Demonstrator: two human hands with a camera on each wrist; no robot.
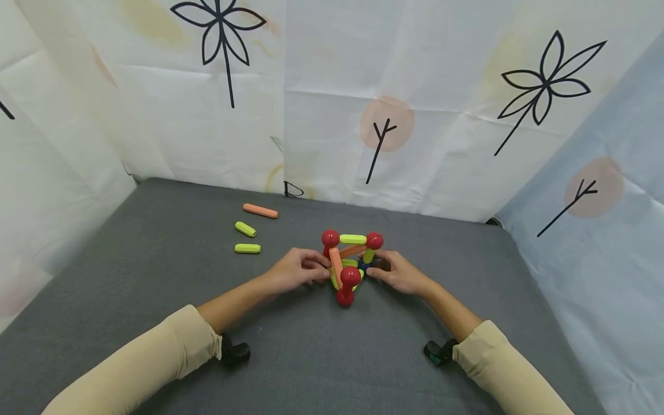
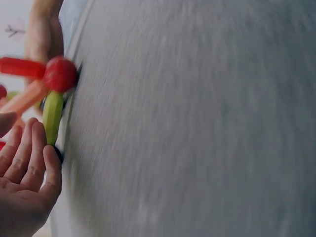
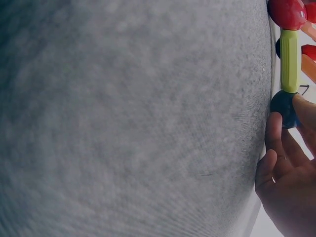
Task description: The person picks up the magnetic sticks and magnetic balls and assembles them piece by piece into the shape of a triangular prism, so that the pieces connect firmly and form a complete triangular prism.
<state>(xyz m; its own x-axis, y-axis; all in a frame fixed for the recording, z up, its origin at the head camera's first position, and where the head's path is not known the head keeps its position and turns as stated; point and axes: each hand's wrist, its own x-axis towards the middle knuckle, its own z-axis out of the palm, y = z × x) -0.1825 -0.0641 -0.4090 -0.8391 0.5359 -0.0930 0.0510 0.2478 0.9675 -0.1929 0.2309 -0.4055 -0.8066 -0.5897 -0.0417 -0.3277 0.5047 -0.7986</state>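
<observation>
A frame of red balls (image 1: 350,275) joined by yellow-green rods (image 1: 353,239) and orange rods (image 1: 336,268) stands on the grey table, with balls raised above the lower ones. My left hand (image 1: 301,268) is at its left side. Seen from the left wrist, its fingers (image 2: 34,153) lie nearly straight beside a yellow-green rod (image 2: 53,117), and a dark ball (image 2: 58,153) is partly hidden behind the little finger. On the right side, my right hand (image 1: 402,274) pinches a dark blue ball (image 3: 285,109) between thumb and fingers, at the end of a yellow-green rod (image 3: 290,61).
Loose on the table, left of the frame, lie an orange rod (image 1: 260,211) and two short yellow-green rods (image 1: 245,229). A white printed curtain (image 1: 321,144) rises behind the grey tabletop (image 1: 311,351). Each wrist carries a black strapped device (image 1: 236,353).
</observation>
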